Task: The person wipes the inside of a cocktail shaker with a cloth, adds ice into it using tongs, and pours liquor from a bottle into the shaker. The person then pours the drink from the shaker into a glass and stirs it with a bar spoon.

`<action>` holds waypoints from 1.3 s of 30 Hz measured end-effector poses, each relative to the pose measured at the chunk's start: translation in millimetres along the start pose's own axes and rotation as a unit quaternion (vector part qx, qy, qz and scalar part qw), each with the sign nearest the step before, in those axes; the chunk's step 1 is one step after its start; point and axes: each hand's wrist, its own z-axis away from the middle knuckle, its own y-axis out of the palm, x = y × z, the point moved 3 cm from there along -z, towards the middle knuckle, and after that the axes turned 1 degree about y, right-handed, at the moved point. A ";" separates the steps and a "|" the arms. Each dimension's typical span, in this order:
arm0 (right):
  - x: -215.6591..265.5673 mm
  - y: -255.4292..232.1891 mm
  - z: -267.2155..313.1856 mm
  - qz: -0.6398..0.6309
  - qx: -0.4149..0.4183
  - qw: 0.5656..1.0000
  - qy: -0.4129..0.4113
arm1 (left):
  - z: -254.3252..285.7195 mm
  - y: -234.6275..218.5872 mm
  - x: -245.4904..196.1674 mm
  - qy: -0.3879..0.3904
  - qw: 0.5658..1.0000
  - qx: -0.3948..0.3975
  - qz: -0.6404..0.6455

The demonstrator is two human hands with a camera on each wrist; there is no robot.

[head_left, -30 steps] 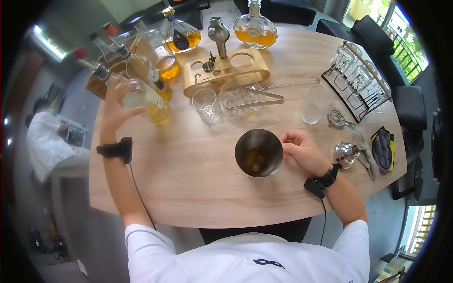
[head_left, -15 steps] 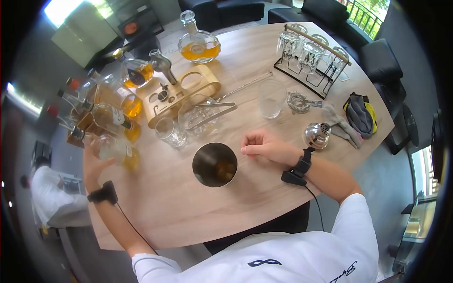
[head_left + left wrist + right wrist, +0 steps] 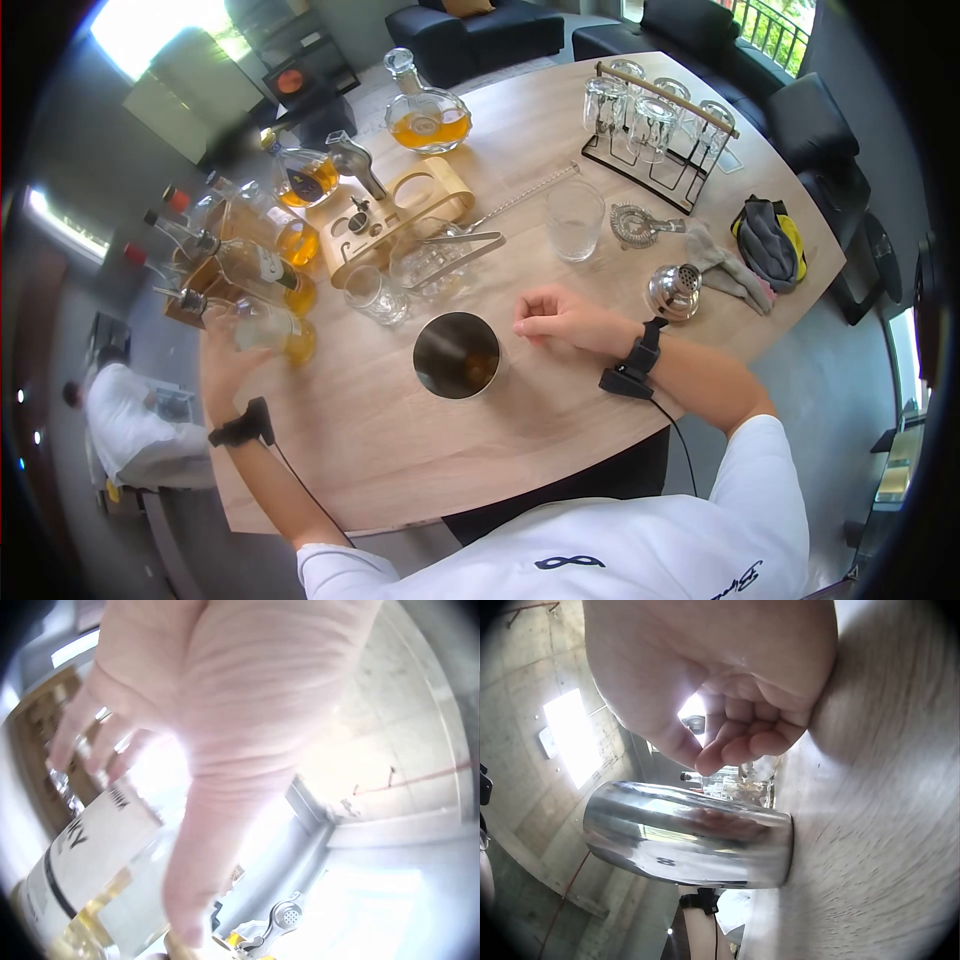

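My left hand (image 3: pixel 232 360) is beside the nearest bottle (image 3: pixel 262 325), which holds pale yellow liquid and has a pouring spout. In the left wrist view its fingers spread near the bottle's white label (image 3: pixel 82 851), and the thumb stands straight, away from the glass. A metal shaker tin (image 3: pixel 457 355) stands upright before me with ice and some brownish liquid inside. Just right of the tin, my right hand (image 3: pixel 578 322) rests on the table, its fingers loosely curled and holding nothing. The right wrist view shows the tin's shiny side (image 3: pixel 686 836) apart from the fingertips.
More bottles stand at the left near a wooden bar-tool stand (image 3: pixel 400 225). Behind the tin are a tumbler (image 3: pixel 376 297), an ice bowl with tongs (image 3: pixel 455 262) and a mixing glass (image 3: pixel 574 225). A strainer (image 3: pixel 635 227), a shaker top (image 3: pixel 675 291) and a glass rack (image 3: pixel 650 170) are at right.
My right hand has come away from the tin's rim and now rests apart from it. The left hand stays at the bottle. The head view has swung to the right.
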 end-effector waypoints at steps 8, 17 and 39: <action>3.4 1.8 2.9 0.003 -0.018 0.999 0.035 | 91.7 1.3 -173.4 0.107 0.973 -0.194 -0.055; 3.0 0.8 2.3 0.003 -0.043 0.999 0.027 | 110.5 205.4 -160.8 0.090 0.844 0.178 0.498; 0.4 1.0 6.1 -0.004 -0.047 0.997 0.067 | 112.5 253.8 -157.4 0.126 0.813 0.313 0.475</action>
